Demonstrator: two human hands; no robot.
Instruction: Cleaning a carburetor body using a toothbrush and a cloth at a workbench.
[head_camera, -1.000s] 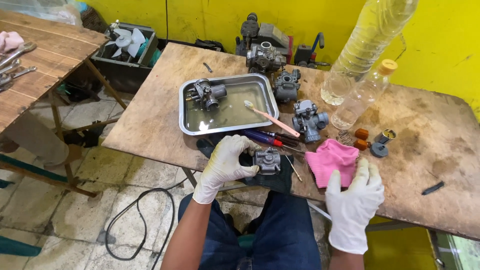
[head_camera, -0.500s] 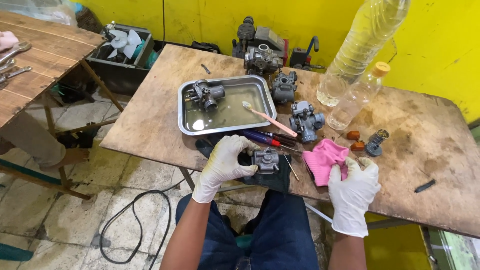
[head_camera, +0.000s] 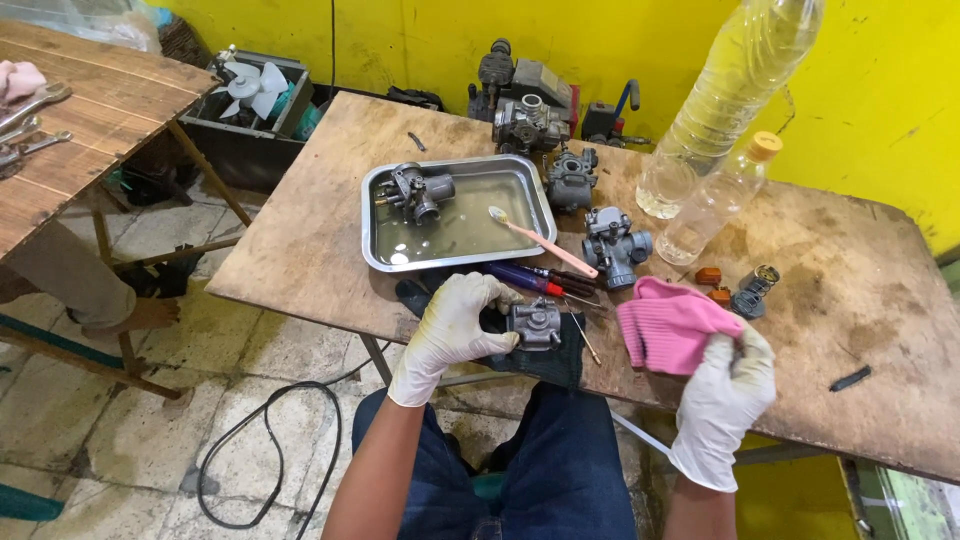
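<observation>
Carburetor in hand: a small grey carburetor (head_camera: 537, 324) sits on a dark cloth (head_camera: 545, 355) at the near edge of the bench, about the middle of that edge.
Left hand: the left hand (head_camera: 455, 325), in a white glove, has its fingers closed around the left side of this carburetor and holds it on the cloth.
Right hand: the right hand (head_camera: 728, 385), also gloved, pinches the near corner of a pink rag (head_camera: 668, 322) between thumb and fingers; the rag lies on the bench just right of the carburetor.
Screwdrivers: some screwdrivers (head_camera: 530, 277) with blue and red handles lie just behind the carburetor, between it and the tray.
Tray: a metal tray (head_camera: 375, 262) with a thin liquid stands behind them, toward the left edge of the bench; a second carburetor (head_camera: 415, 190) lies in its far left corner, and a toothbrush (head_camera: 545, 243) leans over its right rim.
Other carburetors: three more (head_camera: 615, 245) stand to the right of the tray and behind it.
Bottles: a large clear bottle (head_camera: 725, 95) and a small one with an orange cap (head_camera: 715, 200) stand near the far edge.
Small parts: a few small parts (head_camera: 745, 290) lie behind the rag.
Bench: a worn wooden top (head_camera: 880, 300) against a yellow wall.
</observation>
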